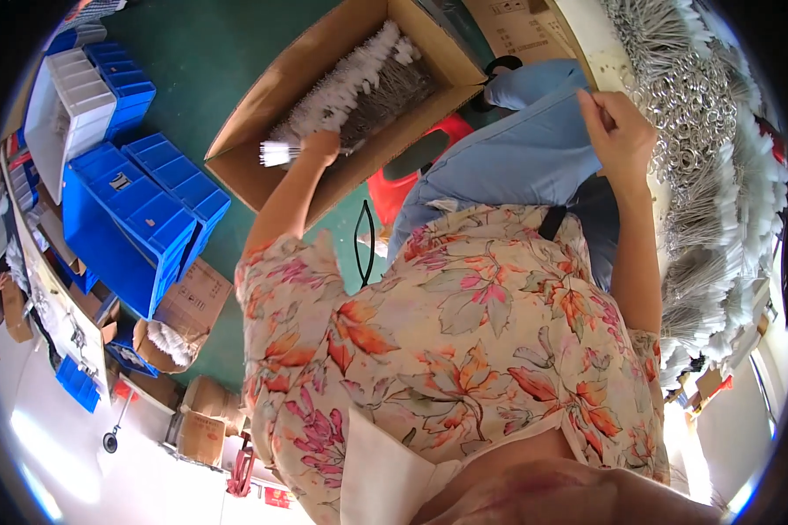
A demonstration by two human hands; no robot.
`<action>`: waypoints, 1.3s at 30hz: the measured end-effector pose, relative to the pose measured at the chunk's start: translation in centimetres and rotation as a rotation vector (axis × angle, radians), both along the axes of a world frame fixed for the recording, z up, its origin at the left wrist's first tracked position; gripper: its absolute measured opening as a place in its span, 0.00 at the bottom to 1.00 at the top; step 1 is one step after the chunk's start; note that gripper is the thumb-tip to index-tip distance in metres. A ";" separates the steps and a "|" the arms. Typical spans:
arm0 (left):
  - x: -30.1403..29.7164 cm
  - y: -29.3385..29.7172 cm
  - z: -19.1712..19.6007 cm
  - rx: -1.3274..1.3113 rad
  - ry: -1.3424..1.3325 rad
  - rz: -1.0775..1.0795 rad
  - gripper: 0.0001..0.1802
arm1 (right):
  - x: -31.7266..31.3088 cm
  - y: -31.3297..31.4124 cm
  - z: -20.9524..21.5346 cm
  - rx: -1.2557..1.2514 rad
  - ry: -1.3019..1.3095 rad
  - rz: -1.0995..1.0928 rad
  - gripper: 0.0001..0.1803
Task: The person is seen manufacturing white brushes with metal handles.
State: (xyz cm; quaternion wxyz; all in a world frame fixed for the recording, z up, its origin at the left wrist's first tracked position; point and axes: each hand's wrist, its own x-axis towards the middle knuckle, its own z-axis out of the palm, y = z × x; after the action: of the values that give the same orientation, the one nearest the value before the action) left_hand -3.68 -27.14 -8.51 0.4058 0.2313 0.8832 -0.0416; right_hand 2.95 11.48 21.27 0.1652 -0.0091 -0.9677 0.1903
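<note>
My left hand [321, 149] is over the cardboard box [245, 144], closed around a bundle of small white-bristled wire brushes [276, 154]. White bristle ends stick out to the left of the fist. Inside the box lie many more such brushes [359, 79], their white heads in a long row and their thin wire stems to the right. My right hand [620, 136] is beside my thigh, near the table edge. Its fingers are curled in, and whatever they may hold cannot be made out.
On the right, a table [591, 35] bears heaped wire brushes with ring ends [692, 114]. A red stool [394, 188] shows by the box. Blue bins [131, 188] and a white bin [79, 92] stand at left, with cartons [201, 433] farther off.
</note>
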 end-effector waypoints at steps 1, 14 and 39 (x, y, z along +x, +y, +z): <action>1.0 1.0 -1.7 -0.059 -0.027 -0.010 0.12 | 0.5 0.2 0.0 0.009 0.017 0.016 0.07; 3.3 11.1 -11.0 -0.002 0.369 -0.284 0.20 | 1.2 -0.8 0.5 0.093 -0.039 0.012 0.07; -15.4 -8.9 3.4 -0.147 0.532 0.483 0.27 | 2.3 1.9 -0.4 0.160 0.039 0.013 0.06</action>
State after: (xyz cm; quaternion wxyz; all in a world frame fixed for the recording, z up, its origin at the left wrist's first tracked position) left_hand -19.06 -36.00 -5.12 0.1754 -0.0324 0.9817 -0.0667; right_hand 5.26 13.39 20.87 0.1830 0.0139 -0.9764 0.1137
